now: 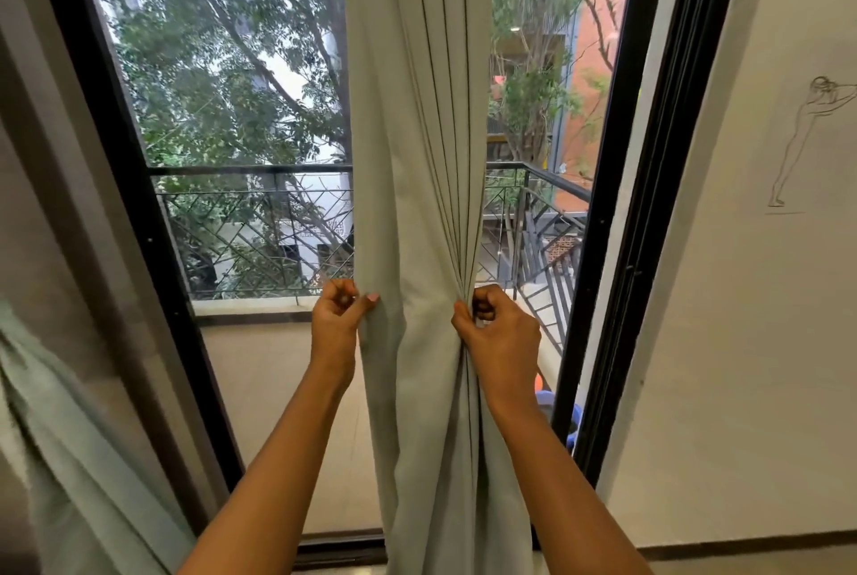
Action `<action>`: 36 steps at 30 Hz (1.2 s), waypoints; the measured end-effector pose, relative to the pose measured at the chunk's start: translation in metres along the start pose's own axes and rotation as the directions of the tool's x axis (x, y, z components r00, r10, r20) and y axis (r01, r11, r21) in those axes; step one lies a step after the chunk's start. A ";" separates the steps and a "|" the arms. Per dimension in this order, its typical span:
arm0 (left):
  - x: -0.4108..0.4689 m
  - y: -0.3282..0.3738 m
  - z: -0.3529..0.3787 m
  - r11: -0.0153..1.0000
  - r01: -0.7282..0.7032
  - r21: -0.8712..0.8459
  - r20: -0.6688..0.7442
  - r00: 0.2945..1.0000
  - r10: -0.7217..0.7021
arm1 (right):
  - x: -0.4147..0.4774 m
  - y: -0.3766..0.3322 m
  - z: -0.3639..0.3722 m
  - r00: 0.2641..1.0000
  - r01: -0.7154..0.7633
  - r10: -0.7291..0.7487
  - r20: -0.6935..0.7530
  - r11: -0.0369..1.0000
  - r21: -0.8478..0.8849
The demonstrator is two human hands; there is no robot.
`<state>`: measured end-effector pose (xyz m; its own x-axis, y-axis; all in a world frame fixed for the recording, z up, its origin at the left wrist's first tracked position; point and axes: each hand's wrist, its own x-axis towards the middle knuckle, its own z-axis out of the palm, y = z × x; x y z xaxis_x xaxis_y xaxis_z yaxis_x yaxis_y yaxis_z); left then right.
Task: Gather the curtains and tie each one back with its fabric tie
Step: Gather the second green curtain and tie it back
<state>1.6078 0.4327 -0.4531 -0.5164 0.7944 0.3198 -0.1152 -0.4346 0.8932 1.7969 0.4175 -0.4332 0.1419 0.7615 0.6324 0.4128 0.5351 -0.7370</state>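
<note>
Left hand [336,314] grip pinches curtain [417,157] left edge; right hand [498,333] grip clamps gathered pleats.

Looks out from head height, close to the black-framed balcony door [600,203], facing it and tilted slightly down, wide-angle, with the curtain [417,157] mid-frame before it, the iron railing [259,226] beyond it and the white wall [742,342] to its right.

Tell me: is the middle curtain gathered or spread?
Partly gathered: right hand grips bunched pleats of the curtain; left hand pinches its flat left edge.
</note>
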 end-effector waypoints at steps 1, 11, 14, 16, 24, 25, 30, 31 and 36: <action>-0.005 0.006 -0.003 0.999 -0.037 0.002 -0.039 0.999 0.037 | -0.001 -0.001 0.002 1.000 -0.005 0.005 -0.008 1.000 -0.008; -0.084 0.039 -0.001 0.930 -0.259 0.261 -0.215 0.923 0.318 | -0.026 -0.020 0.008 0.997 0.043 -0.049 -0.054 0.992 -0.117; -0.100 0.047 0.009 0.901 -0.315 0.299 -0.130 0.922 0.365 | -0.036 -0.027 0.008 0.996 0.062 -0.068 -0.065 0.993 -0.100; -0.105 0.047 0.015 0.890 -0.330 0.315 -0.076 0.926 0.370 | -0.041 -0.031 0.007 0.995 0.088 -0.090 -0.041 0.995 -0.043; -0.110 0.040 0.015 0.943 -0.246 0.224 -0.065 0.962 0.266 | -0.047 -0.030 0.004 0.995 0.058 -0.069 0.067 0.987 0.151; -0.115 0.039 0.017 0.951 -0.239 0.196 -0.062 0.965 0.255 | -0.047 -0.031 0.005 0.995 0.056 -0.069 0.074 0.985 0.161; -0.118 0.032 0.018 0.971 -0.209 0.119 -0.102 0.970 0.222 | -0.044 -0.034 0.011 0.989 0.082 -0.098 0.110 0.987 0.141; -0.116 0.032 0.018 0.970 -0.212 0.119 -0.107 0.968 0.225 | -0.043 -0.034 0.012 0.989 0.089 -0.103 0.109 0.987 0.132; -0.116 0.030 0.017 0.960 -0.246 0.133 -0.109 0.959 0.261 | -0.042 -0.034 0.015 0.989 0.112 -0.120 0.083 0.989 0.099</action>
<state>1.6791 0.3349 -0.4578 -0.6178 0.6024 0.5055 0.1296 -0.5560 0.8210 1.7633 0.3727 -0.4380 0.0165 0.7194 0.6944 0.3346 0.6505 -0.6819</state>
